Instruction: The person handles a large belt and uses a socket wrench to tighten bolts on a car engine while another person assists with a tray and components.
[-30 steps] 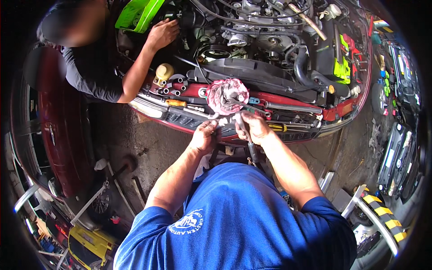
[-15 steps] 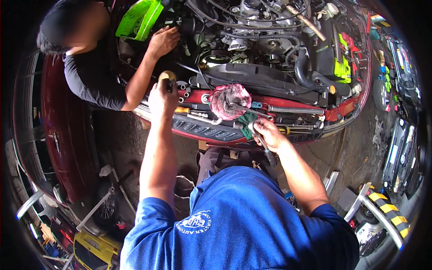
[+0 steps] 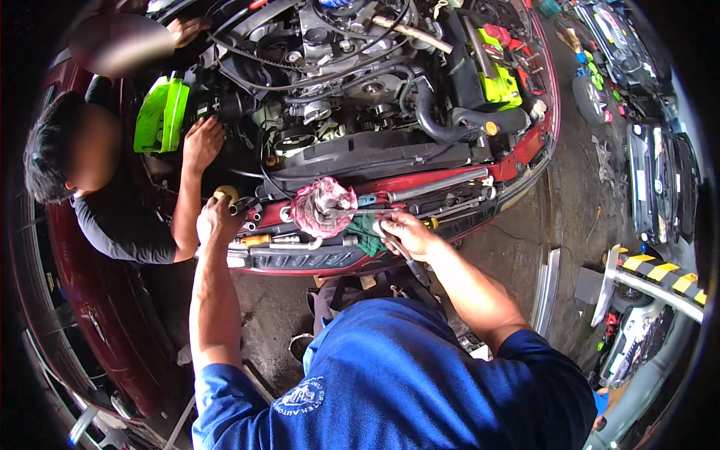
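Note:
My left hand (image 3: 217, 219) is closed over a round yellow cap (image 3: 225, 194) at the left of the red car's front crossmember (image 3: 330, 259). At the middle of the crossmember, my right hand (image 3: 405, 232) grips a slim metal tool and rests on a green rag (image 3: 366, 234). A crumpled pink rag (image 3: 322, 206) lies just left of that hand. Loose wrenches and sockets (image 3: 442, 199) lie along the crossmember.
Another person in a black shirt (image 3: 120, 217) leans in from the left, one hand (image 3: 201, 142) in the engine bay (image 3: 360, 97) beside a bright green part (image 3: 161, 114). A yellow-and-black striped bar (image 3: 664, 274) and parked cars (image 3: 660, 180) stand at the right.
My left hand left the middle of the crossmember and reached left to the yellow cap. My right hand stayed by the rags. The view has tilted toward the engine bay.

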Demonstrator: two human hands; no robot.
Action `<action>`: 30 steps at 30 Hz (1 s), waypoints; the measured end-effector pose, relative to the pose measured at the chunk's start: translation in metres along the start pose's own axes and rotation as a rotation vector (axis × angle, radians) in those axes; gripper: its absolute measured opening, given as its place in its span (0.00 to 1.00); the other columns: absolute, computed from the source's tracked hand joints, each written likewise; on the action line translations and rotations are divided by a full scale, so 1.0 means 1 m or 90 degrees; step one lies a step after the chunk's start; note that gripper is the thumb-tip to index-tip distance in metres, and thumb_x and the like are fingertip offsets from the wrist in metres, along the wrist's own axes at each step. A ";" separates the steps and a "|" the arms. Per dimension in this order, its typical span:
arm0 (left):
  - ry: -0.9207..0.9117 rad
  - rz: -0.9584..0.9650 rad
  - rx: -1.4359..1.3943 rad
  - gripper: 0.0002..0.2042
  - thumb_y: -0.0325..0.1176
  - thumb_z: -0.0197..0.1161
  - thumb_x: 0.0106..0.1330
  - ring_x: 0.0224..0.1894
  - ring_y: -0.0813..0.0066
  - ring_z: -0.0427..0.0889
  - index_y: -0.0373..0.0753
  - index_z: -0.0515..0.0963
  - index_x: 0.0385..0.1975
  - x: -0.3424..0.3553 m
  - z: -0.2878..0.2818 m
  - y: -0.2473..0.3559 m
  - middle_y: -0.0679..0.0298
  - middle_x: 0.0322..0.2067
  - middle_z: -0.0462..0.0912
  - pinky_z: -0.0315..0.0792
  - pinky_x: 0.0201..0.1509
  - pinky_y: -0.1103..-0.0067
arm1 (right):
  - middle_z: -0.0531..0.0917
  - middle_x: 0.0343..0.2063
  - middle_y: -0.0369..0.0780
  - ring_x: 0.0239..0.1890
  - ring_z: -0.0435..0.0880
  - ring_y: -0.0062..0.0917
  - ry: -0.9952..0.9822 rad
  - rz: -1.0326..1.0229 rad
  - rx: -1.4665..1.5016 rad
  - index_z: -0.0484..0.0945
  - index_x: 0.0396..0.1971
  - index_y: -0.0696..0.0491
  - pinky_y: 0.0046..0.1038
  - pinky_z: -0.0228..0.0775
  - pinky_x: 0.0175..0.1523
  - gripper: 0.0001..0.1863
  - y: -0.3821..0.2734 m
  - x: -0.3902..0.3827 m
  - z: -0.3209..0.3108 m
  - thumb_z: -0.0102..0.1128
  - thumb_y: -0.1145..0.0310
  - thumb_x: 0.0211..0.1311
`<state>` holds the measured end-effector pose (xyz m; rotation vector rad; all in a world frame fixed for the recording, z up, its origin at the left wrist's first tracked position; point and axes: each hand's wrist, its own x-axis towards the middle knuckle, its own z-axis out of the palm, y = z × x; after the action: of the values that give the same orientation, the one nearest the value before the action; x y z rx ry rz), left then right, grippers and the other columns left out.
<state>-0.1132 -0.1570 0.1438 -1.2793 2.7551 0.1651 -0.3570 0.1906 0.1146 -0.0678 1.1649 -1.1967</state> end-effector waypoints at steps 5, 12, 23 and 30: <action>0.045 -0.158 -0.726 0.17 0.27 0.58 0.59 0.36 0.63 0.82 0.37 0.75 0.49 -0.028 0.003 -0.010 0.53 0.38 0.82 0.77 0.37 0.71 | 0.76 0.27 0.33 0.25 0.76 0.15 -0.042 -0.072 -0.055 0.73 0.45 0.52 0.18 0.68 0.26 0.10 -0.015 -0.002 0.024 0.53 0.66 0.67; -0.336 -0.312 -1.657 0.24 0.28 0.53 0.63 0.58 0.46 0.72 0.37 0.60 0.61 -0.056 -0.026 0.154 0.49 0.51 0.76 0.65 0.63 0.55 | 0.78 0.32 0.31 0.33 0.75 0.14 -0.185 -0.234 -0.111 0.74 0.47 0.55 0.19 0.71 0.40 0.13 -0.047 -0.002 0.072 0.60 0.71 0.64; -0.326 -0.185 -1.516 0.23 0.27 0.43 0.64 0.57 0.56 0.72 0.35 0.62 0.60 -0.060 -0.011 0.196 0.49 0.53 0.74 0.66 0.62 0.60 | 0.81 0.37 0.36 0.43 0.79 0.18 -0.147 -0.224 -0.264 0.74 0.42 0.57 0.25 0.73 0.51 0.10 -0.064 0.013 0.064 0.59 0.79 0.61; -0.085 0.224 -0.855 0.21 0.31 0.47 0.69 0.49 0.64 0.77 0.36 0.64 0.61 -0.054 0.001 0.203 0.55 0.49 0.77 0.72 0.52 0.71 | 0.81 0.31 0.39 0.35 0.81 0.22 0.023 -0.239 -0.571 0.71 0.41 0.56 0.27 0.75 0.43 0.17 -0.086 0.002 0.058 0.67 0.72 0.54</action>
<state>-0.2338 0.0144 0.1618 -0.7194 2.5710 2.2525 -0.3741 0.1223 0.1911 -0.9775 1.6923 -0.9009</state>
